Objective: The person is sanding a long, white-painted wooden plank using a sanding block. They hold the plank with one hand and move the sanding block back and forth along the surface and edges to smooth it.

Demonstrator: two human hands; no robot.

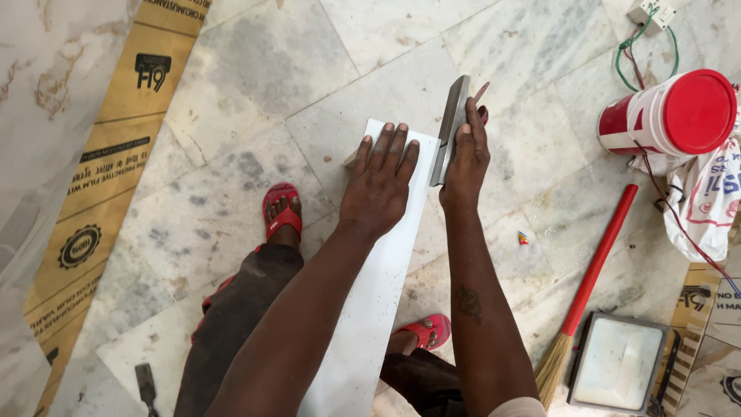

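A long white board [370, 309] lies on the marble floor between my feet. My left hand [380, 181] presses flat on its far end, fingers spread. My right hand [465, 158] grips a grey metal straight bar [451, 123] set against the board's right edge near the far corner. A thin pencil-like tip pokes out above my right fingers. My feet wear red sandals [281, 208], one on each side of the board.
A red and white bucket [670, 114] lies at the right with wires and a white bag [710, 197]. A red-handled broom [590, 282] and a flat flood lamp [619, 361] lie lower right. A brown cardboard strip [108, 162] runs along the left. A small chisel [147, 384] lies bottom left.
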